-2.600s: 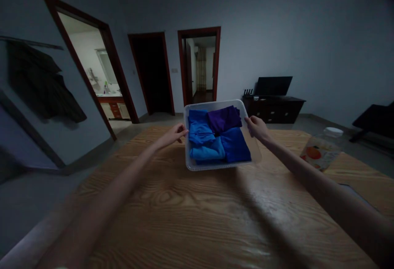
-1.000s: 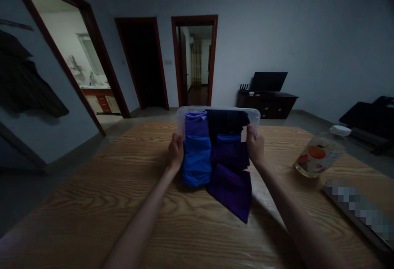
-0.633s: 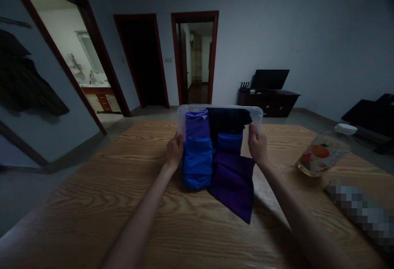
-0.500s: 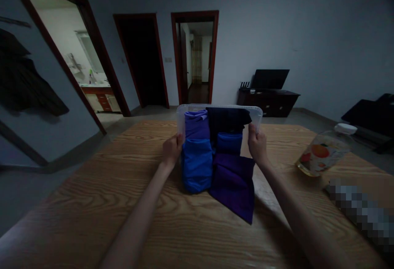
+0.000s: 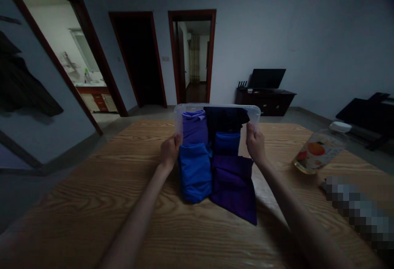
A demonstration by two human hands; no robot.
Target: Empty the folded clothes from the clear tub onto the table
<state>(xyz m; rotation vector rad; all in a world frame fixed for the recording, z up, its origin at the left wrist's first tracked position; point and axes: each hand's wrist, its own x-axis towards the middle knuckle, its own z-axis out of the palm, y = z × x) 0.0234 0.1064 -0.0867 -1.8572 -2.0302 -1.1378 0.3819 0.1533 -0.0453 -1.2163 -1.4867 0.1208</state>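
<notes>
Folded cloths (image 5: pixel 197 170) are seen spilling out of a clear plastic bin (image 5: pixel 252 113), which is tipped up on its near edge at the middle of the wooden table (image 5: pixel 76 195). The bin's left wall is gripped by the left hand (image 5: pixel 169 151), fingers curled around it; its right wall is pinched by the right hand (image 5: pixel 255 144), fingers closed on the rim. A blue bundle and a dark purple cloth (image 5: pixel 235 187) are already laid on the table, while a violet roll (image 5: pixel 194 127), a small blue piece and a dark one are lodged inside. Open tabletop is left toward the near edge; a bottle (image 5: pixel 318 148) is tilted well apart to the right.
</notes>
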